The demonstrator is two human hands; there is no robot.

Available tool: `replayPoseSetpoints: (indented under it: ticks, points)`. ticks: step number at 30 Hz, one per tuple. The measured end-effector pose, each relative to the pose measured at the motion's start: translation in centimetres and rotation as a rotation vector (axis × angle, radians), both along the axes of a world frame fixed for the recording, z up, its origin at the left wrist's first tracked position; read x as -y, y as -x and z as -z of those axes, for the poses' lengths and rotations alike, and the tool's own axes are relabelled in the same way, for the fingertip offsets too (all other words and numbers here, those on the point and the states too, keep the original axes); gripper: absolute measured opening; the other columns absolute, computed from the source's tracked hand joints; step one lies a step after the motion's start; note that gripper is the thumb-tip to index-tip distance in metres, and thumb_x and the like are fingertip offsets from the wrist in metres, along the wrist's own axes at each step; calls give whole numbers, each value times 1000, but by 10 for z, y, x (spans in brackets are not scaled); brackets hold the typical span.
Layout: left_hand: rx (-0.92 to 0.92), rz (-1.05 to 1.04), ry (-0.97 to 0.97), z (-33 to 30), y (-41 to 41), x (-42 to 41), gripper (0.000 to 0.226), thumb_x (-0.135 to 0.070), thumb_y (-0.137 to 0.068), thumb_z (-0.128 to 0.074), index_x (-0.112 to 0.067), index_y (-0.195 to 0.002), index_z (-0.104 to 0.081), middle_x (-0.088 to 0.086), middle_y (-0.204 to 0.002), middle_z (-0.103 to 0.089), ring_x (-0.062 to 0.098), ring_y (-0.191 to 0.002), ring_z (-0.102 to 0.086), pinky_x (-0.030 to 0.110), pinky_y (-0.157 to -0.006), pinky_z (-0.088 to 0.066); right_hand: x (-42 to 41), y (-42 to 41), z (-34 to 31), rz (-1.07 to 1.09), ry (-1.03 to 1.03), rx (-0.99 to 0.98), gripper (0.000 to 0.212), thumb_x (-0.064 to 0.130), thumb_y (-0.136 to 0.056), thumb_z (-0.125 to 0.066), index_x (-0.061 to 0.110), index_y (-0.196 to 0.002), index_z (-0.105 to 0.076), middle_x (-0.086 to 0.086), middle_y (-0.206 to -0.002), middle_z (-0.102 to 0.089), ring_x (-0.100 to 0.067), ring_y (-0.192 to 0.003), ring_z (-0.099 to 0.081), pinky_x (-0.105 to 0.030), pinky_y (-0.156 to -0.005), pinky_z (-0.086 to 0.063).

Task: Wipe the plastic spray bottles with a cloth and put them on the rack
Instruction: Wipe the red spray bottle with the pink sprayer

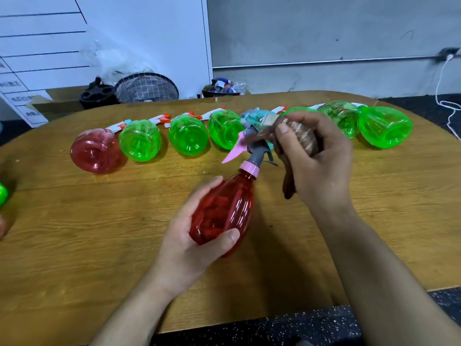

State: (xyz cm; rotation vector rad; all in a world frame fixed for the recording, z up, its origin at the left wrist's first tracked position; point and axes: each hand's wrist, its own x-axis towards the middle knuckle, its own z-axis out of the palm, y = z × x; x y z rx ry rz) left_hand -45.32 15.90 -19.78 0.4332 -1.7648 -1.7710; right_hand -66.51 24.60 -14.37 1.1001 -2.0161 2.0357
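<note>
Red spray bottle (224,208) held above the desk (99,233), mid-frame, tilted with its pink collar and grey-pink trigger head pointing away and up. Left hand (197,236) grips the bottle body from below, thumb across the near side, fingers curled round the far side. Right hand (316,156) holds a bunched brown cloth (299,138) pressed against the trigger head; a tail of cloth hangs down beside the palm.

Behind them a row of bottles lies on its side along the far part of the desk, bases toward the person: a second red bottle (93,151) at the left end, then three green bottles (188,138) close together, some touching. A pale blue bottle (258,118) sits partly hidden behind the cloth. Two more green bottles (384,129) lie at the right end, touching each other. White-orange trigger heads point away from the person.

Green object (3,193) cut off at the left edge. On the floor past the desk: wire-mesh basket (147,88), dark tray (97,94), white cable (446,96) at right.
</note>
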Motion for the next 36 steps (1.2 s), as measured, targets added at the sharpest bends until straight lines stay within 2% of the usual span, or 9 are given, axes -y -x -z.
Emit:
replayPoseSetpoints:
  ticks: [3, 7, 12, 17, 24, 27, 30, 33, 36]
  points:
    - [9, 32, 31, 0, 0, -1, 77, -21, -76, -85, -25, -147, -56, -9, -148, -60, 17, -137, -60, 24, -101, -55, 1, 4, -3, -34, 82, 148, 16, 17, -98, -74, 9, -112, -75, 1, -103, -76, -11, -92, -73, -30, -78, -61]
    - [22, 16, 91, 1, 0, -2, 77, -26, -76, -85, -28, -147, -56, -8, -149, -59, 19, -139, -58, 24, -105, -51, 5, 1, 7, -183, -31, 204, 14, 17, -99, -72, 15, -111, -78, 2, -104, -79, -16, -97, -75, -36, -86, -61]
    - [-14, -5, -57, 1, -2, 1, 82, -25, -71, -86, -27, -147, -57, -9, -144, -65, 18, -131, -66, 24, -94, -58, 1, 4, 7, -313, -161, 289, 12, 12, -94, -75, 10, -106, -79, 8, -80, -76, -3, -70, -68, -16, -63, -52]
    - [-5, -7, -18, 1, 0, 1, 76, -25, -72, -87, -35, -143, -62, -6, -147, -63, 18, -133, -64, 23, -97, -56, -12, 21, -2, -357, -242, 350, 5, 8, -88, -81, 10, -94, -80, 3, -77, -77, -7, -68, -69, -17, -64, -54]
    - [36, 49, 76, 0, 0, -2, 75, -23, -74, -86, -31, -145, -61, -12, -147, -59, 13, -137, -59, 20, -100, -54, 0, 11, 2, -241, -24, 185, 19, 12, -94, -76, 12, -113, -77, -4, -110, -78, -22, -103, -75, -39, -90, -63]
    - [10, 7, 36, 2, -1, 0, 78, -25, -73, -86, -26, -146, -58, -10, -147, -61, 14, -135, -61, 20, -97, -55, 2, 9, 8, -280, -124, 182, 16, 14, -93, -78, 13, -108, -79, 1, -97, -79, -19, -89, -76, -39, -80, -64]
    - [-23, -17, -32, 2, -1, 2, 79, -26, -71, -86, -28, -145, -59, -4, -148, -63, 19, -132, -65, 24, -96, -57, -2, 12, 8, -305, -240, 163, 9, 15, -91, -81, 18, -99, -79, 10, -79, -76, -8, -72, -70, -23, -66, -55]
    - [-9, -17, -17, 2, 1, 1, 78, -26, -71, -87, -29, -144, -60, -3, -148, -62, 20, -133, -64, 28, -98, -58, -11, 25, 1, -318, -358, 196, 6, 14, -88, -83, 11, -92, -80, 3, -73, -75, -5, -62, -66, -18, -57, -50]
    - [-1, -5, 2, 1, 2, -1, 79, -25, -71, -87, -26, -145, -59, -3, -148, -61, 18, -134, -63, 24, -97, -57, -13, 24, -3, -252, -285, 171, 4, 12, -89, -82, 10, -89, -79, 4, -71, -75, -4, -61, -65, -18, -58, -51]
